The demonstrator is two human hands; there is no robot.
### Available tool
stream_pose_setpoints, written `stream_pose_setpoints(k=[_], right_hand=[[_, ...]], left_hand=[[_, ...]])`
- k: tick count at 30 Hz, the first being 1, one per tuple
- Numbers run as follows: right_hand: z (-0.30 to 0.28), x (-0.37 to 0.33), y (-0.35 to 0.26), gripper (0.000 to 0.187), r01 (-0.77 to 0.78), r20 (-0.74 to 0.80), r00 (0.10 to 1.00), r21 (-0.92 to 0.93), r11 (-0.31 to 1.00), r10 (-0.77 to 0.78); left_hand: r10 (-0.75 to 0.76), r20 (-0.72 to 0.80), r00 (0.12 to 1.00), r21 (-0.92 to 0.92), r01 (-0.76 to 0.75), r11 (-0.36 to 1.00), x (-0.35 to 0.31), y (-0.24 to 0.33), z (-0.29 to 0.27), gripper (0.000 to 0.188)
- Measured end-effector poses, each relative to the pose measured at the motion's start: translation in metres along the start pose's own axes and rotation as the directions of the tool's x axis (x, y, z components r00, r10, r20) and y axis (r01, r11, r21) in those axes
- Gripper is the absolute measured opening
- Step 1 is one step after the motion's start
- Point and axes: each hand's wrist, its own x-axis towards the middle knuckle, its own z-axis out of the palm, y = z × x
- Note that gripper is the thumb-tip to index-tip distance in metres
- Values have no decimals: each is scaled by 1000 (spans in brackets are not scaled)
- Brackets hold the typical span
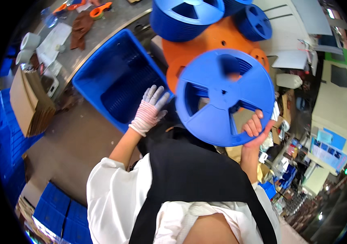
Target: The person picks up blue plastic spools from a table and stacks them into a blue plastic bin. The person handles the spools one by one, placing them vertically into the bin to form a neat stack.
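Observation:
My right hand is bare and grips a blue plastic reel at its near right edge. Its fingers curl into one of the reel's windows while the thumb lies along the outer rim. Ridged layers show through the windows, so several reels may be stacked together. My left hand, in a pale glove with a pinkish cuff, has its fingers stretched out and holds nothing. It is over the right-hand rim of a deep blue bin; whether it touches that rim I cannot tell. Dark ridged blue edges, like stacked reels, line the bin's inside.
Beyond the held reel, an orange round-edged surface carries more blue reel stacks. A grey table at far left holds orange tape dispensers, a brown cloth and white rolls. Folded cardboard stands at the left.

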Motion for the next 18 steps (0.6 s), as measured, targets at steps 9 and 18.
stream_pose_setpoints(k=[9,18], right_hand=[[4,12,-9,45,-75,195,979,121,990,51],[9,4,1,44,-104,193,977,90,990,85]], left_hand=[[444,-46,895,160,-432,888,45,43,-51,41],[412,31,911,-205,-397,894,49,37,-85,64]])
